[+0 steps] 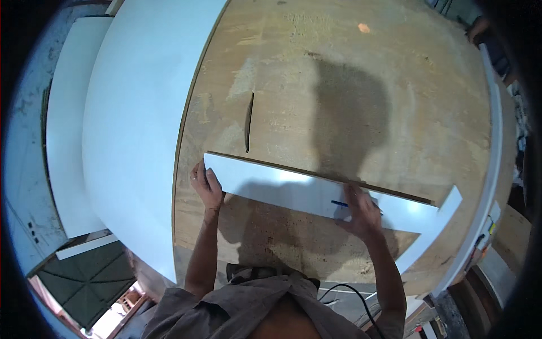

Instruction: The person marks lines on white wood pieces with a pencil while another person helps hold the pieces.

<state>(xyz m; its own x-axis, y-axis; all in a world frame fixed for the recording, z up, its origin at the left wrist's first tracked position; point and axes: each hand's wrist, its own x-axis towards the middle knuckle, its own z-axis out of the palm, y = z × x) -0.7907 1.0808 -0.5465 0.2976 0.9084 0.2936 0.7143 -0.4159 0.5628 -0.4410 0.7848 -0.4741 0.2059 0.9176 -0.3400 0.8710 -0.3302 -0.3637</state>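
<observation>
A long white board (271, 179) with a brown edge lies slightly slanted across the wooden tabletop in front of me. My left hand (206, 186) grips its left end, with the thumb on the near side and the fingers round the end. Farther right, my right hand (361, 212) rests on the board's white face, its fingers closed round a slim blue pen (339, 203) that pokes out to the left. Beyond the right hand, the board's right end meets a second narrow white strip (432, 233) lying at an angle.
The worn wooden tabletop (282, 73) has a dark slot (249, 122) in it. A large white panel (141, 113) lies along the left, with another white panel (73, 124) beyond it. A pale rail (495, 135) runs down the right side. A black cable (361, 296) hangs near my waist.
</observation>
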